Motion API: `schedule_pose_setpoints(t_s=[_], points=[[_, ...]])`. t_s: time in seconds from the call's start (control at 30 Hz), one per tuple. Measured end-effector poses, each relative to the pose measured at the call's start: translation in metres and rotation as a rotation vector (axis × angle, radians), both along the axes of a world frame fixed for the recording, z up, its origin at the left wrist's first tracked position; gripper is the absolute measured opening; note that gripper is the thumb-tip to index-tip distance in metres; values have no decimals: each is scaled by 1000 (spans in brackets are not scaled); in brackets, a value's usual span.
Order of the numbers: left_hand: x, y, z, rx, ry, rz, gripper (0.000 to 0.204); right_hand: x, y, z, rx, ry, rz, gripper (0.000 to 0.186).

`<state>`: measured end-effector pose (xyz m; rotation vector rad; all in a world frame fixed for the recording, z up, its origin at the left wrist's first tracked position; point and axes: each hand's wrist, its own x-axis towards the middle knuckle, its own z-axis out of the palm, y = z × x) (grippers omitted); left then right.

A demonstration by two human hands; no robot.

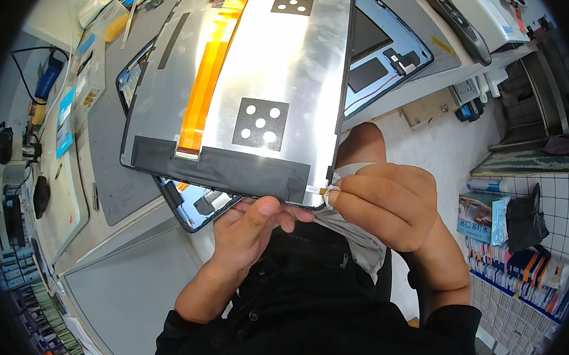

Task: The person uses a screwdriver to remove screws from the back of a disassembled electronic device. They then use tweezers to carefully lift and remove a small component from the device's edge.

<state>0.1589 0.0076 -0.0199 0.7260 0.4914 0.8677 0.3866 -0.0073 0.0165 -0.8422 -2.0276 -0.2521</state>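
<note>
Head cam: R hand (388,204) fingers pinched on white bit (330,192) at near R corner of panel (306,60); L hand (249,226) at near edge, fingers partly hidden, can't tell if clamped. Panel's metal side up, w/ orange flex (206,86), over tablet (368,97) on worktop (123,166). Blk device (458,28) far R.

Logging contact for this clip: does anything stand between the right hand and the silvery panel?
Yes: a small white wad, pinched by the right hand at the lower right corner of the silvery panel. Whether skin also touches the panel is unclear.
</note>
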Motion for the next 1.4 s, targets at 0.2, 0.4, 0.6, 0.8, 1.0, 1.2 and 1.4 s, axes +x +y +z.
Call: schedule_pose_setpoints(t_s=[0.2, 0.4, 0.6, 0.8, 1.0, 1.2, 1.4], points=[[0, 1, -1, 11, 16, 1, 43, 5, 8, -1, -1, -13, -27, 28], [1, 1, 1, 28, 30, 0, 43, 7, 7, 0, -50, -8, -32, 28], [1, 3, 0, 48, 32, -9, 44, -3, -3, -3, -68, 57, 44, 29], [2, 1, 0, 54, 36, 7, 44, 9, 13, 0, -48, 8, -3, 28], [2, 1, -1, 66, 35, 12, 44, 9, 6, 2, -129, 13, 40, 29], [3, 0, 0, 52, 15, 18, 43, 9, 9, 4, -121, 27, 58, 30], [3, 0, 0, 52, 33, 27, 45, 10, 6, 7, -170, 20, 91, 30]])
